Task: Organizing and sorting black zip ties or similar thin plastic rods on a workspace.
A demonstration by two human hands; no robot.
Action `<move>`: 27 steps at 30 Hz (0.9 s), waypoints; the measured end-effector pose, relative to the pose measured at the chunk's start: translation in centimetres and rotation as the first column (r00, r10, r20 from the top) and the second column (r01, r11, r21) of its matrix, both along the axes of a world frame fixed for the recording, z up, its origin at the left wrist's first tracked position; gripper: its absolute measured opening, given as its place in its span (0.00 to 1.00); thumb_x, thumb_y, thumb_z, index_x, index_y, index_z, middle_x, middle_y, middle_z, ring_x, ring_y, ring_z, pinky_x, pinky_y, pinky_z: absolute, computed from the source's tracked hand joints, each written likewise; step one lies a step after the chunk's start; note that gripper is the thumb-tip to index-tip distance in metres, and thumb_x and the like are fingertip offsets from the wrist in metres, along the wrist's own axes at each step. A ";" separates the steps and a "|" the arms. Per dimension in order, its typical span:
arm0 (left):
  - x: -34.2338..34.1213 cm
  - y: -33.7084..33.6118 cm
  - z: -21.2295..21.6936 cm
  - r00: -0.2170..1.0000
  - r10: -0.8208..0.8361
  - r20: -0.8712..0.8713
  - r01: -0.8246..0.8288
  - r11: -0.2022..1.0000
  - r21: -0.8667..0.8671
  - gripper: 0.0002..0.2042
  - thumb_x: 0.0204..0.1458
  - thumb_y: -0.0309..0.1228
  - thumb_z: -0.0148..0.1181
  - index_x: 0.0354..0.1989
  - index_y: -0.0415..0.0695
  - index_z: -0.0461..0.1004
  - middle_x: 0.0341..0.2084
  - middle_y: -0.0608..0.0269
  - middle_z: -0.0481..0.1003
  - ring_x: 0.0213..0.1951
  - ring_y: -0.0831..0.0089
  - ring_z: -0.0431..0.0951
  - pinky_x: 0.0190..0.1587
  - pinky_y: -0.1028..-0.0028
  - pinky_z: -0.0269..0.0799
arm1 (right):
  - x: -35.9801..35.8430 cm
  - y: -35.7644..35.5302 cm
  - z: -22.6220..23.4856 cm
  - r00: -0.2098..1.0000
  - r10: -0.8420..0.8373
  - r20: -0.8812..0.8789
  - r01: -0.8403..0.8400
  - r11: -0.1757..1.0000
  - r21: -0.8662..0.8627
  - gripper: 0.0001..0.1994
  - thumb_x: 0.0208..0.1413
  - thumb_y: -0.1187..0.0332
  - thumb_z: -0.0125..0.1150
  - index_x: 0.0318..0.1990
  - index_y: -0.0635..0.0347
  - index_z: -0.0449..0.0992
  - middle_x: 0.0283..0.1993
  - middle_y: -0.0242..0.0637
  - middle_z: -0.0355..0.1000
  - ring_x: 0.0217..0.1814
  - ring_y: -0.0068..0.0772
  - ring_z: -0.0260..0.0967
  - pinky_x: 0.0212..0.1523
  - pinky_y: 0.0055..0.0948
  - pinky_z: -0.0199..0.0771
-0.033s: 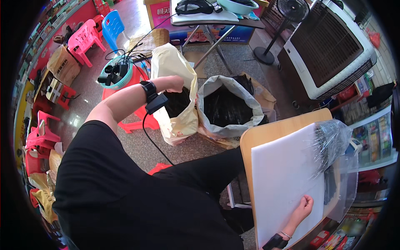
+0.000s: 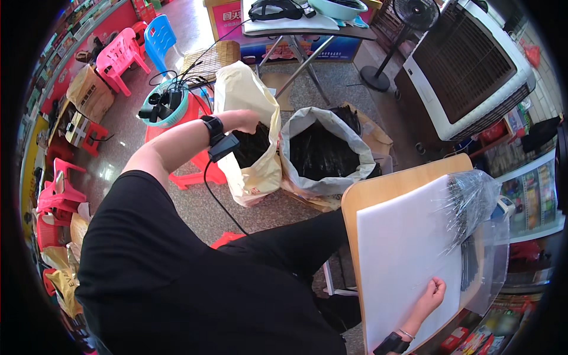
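My left hand [image 2: 248,122] reaches into the mouth of a tall cream bag [image 2: 229,89], over dark thin pieces [image 2: 253,147] inside it. Its fingertips are hidden, so I cannot see whether they grip anything. My right hand [image 2: 431,297] rests on a white sheet [image 2: 393,260] that covers a wooden board [image 2: 355,204]. Its fingers are curled together, and anything between them is too small to make out. Beyond it on the sheet lies a clear plastic bag [image 2: 478,192] of thin wire-like pieces with pale tips. Flat dark strips [image 2: 469,265] lie along the board's right side.
A whitish sack [image 2: 288,158] of black pieces stands beside the cream bag. A teal basket [image 2: 177,112] of black devices and cables sits on a red stool [image 2: 195,118]. A folding table [image 2: 296,29], a fan [image 2: 378,74] and an air cooler [image 2: 467,65] stand farther off.
My left hand has dipped slightly lower into the cream bag. My right hand stays in place on the white sheet.
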State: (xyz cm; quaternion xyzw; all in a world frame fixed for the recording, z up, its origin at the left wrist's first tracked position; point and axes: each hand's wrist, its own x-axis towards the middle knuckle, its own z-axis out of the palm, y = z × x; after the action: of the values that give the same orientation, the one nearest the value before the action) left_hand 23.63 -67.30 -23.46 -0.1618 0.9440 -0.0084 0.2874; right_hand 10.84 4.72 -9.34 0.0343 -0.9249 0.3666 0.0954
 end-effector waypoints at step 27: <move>-5.2 -2.8 -15.4 0.906 -0.341 -0.250 0.423 0.701 0.574 0.18 0.50 0.43 0.53 0.44 0.46 0.78 0.44 0.54 0.77 0.49 0.64 0.75 0.52 0.65 0.68 | -0.2 -1.8 -0.4 0.980 -0.054 -0.191 0.096 0.972 0.216 0.02 0.52 0.76 0.52 0.32 0.66 0.71 0.30 0.36 0.65 0.29 0.31 0.62 0.32 0.29 0.64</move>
State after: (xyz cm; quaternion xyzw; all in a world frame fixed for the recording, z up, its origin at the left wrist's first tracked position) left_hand 18.45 -70.09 -38.87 0.1402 0.9228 0.2506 0.2568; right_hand 10.63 2.94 -9.76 0.0434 -0.9481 0.2511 0.1900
